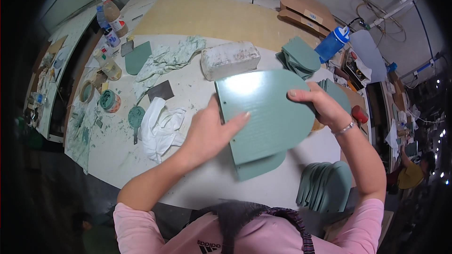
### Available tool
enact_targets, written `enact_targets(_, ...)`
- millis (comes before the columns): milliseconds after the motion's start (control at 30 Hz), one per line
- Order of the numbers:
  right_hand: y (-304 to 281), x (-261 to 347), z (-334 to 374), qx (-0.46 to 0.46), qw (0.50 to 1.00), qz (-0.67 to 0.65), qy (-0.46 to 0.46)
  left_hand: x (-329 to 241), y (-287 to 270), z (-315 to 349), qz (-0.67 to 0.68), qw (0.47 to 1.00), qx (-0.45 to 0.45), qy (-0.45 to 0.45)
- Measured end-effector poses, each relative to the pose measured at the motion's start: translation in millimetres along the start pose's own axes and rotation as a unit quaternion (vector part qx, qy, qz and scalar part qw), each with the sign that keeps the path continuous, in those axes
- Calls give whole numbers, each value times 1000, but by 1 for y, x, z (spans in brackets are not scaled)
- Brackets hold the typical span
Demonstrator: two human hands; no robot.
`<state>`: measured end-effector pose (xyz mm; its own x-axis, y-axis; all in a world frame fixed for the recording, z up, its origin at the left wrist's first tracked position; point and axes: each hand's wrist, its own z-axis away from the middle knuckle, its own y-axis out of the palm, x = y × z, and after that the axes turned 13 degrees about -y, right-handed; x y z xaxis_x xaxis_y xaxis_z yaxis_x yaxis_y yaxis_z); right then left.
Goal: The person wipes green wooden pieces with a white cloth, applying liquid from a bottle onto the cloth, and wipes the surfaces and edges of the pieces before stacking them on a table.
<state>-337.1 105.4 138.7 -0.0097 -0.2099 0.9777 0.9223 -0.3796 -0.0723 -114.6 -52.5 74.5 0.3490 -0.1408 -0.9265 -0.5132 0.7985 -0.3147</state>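
A green arch-shaped panel [266, 108] lies tilted over a second green panel [261, 165] on the white worktable [207, 178]. My left hand [209, 131] rests flat on the panel's left edge, fingers spread across its face. My right hand [315, 106] grips the panel's rounded right edge, thumb on top. A stack of similar green panels [325, 186] stands at the table's near right edge.
A white block [230, 59] sits behind the panel. Rags [162, 127] and a stained cloth [172, 56] lie to the left, with paint tins [109, 100], a scraper [160, 90], bottles [114, 16]. More green panels [299, 56] and a blue bottle [332, 43] are at the back right.
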Motion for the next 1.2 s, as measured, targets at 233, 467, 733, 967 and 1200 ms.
enact_targets(233,3,-56,69,26,995,56,75,38,33,57,51,994,95,-34)
enact_targets(467,16,-76,87,-19,985,136,102,48,29,58,-123,978,149,-79)
enact_targets(733,43,-210,140,-378,893,-245,6,105,0,-39,82,978,116,-151)
enact_targets(967,145,-272,114,-404,794,-453,15,144,54,-98,14,943,279,-181)
enact_targets(1200,154,-246,98,-303,734,-606,-48,139,57,-71,58,935,314,-155)
